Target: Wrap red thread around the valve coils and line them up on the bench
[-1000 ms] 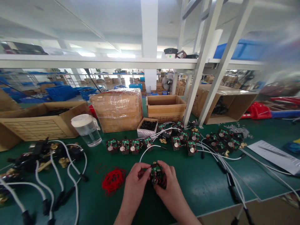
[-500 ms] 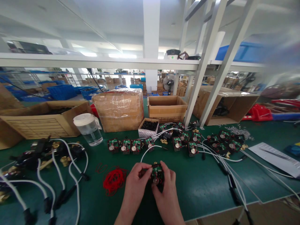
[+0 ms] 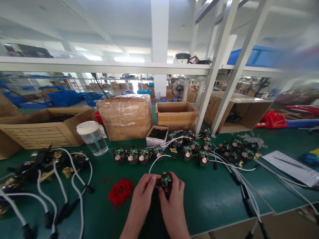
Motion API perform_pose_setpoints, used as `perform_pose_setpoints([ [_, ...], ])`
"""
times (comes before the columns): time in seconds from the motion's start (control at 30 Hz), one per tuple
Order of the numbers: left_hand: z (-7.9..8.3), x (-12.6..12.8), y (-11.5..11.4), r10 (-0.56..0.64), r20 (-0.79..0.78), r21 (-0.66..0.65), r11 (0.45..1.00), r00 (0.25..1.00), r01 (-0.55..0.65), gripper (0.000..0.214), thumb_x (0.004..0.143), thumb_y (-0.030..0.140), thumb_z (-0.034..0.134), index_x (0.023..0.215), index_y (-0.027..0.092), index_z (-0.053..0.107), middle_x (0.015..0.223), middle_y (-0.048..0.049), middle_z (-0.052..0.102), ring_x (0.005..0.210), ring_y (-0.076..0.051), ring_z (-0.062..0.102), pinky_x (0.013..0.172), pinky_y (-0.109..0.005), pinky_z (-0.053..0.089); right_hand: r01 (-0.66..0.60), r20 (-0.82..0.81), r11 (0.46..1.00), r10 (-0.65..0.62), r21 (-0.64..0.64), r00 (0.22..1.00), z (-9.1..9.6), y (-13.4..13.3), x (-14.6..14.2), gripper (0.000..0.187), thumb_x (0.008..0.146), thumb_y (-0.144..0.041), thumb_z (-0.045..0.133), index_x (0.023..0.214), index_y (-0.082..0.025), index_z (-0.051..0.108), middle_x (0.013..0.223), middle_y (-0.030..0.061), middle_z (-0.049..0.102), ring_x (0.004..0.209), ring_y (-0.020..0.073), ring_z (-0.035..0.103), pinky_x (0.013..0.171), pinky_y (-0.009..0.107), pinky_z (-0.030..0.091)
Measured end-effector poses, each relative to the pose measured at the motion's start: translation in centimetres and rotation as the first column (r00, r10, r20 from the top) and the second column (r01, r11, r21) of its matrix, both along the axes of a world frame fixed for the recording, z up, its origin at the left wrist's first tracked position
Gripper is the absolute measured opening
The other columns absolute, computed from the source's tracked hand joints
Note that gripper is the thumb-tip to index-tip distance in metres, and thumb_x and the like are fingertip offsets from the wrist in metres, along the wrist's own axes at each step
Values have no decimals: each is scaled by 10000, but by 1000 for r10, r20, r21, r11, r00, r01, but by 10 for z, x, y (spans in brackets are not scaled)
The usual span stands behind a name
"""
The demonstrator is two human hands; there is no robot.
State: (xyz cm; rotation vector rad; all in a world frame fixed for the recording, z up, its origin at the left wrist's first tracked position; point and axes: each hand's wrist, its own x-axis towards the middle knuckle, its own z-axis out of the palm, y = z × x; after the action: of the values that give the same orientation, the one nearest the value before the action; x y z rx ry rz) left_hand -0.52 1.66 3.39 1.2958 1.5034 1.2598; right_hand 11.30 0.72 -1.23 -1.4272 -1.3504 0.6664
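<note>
"Circuit-board module [image 3: 166,181] is sitting where, exactly?"

"It is staying between the two hands, toward the near side of the green surface [image 3: 211,202], its board facing up. I can't tell whether it is touching the surface."

"What are the fingers doing?"

"On the right hand [image 3: 173,200], they are gripping the module, the thumb pressing its near side and the forefinger lying along its right. On the left hand [image 3: 142,192], thumb and forefinger are coming together at its left edge; I can't tell whether they are pinching anything."

"And around them?"

"A tangle of red wire [image 3: 121,193] is lying just beside the left hand. A white cable [image 3: 164,155] is curving beyond both hands. Farther back, similar modules [image 3: 133,155] are forming a row, and a small white carton [image 3: 155,142] is holding black parts [image 3: 159,133] behind them."

"Out at the sides?"

"At left, black assemblies [image 3: 41,159] with brass fittings [image 3: 67,172] are crowding together, a lidded clear jug [image 3: 91,136] standing near them. At right, tweezers [image 3: 290,161] are resting on a white sheet [image 3: 280,168]."
</note>
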Motion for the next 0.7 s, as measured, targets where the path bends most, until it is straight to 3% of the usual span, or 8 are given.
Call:
perform_pose_setpoints([
  [0.2,-4,-2,-6,-79,62,-10,997,995,80,283,856,408,605,1054,250,731,1085,-45,698,1062,-231,661,971,-358,511,-119,-48,993,120,16,992,-10,-3,17,556,849,-225,547,1397,-246,452,1266,98,481,1162,272,564,996,420,515],
  [0.4,-10,7,-3,-10,57,-29,1000,998,11,275,756,321,671,1014,237,720,1045,-46,691,983,-223,686,920,-362,560,-169,-51,984,171,57,984,-13,-7,26,583,822,-119,480,1382,-282,476,1251,72,496,1146,240,559,970,389,521],
  [0.7,-7,8,-4,46,-62,-7,999,997,-47,228,799,342,614,972,262,739,1017,-34,703,971,-223,682,891,-363,567,-188,-52,980,191,59,980,-14,-7,27,623,786,-78,460,1381,-261,471,1239,76,494,1106,228,565,915,359,534],
])
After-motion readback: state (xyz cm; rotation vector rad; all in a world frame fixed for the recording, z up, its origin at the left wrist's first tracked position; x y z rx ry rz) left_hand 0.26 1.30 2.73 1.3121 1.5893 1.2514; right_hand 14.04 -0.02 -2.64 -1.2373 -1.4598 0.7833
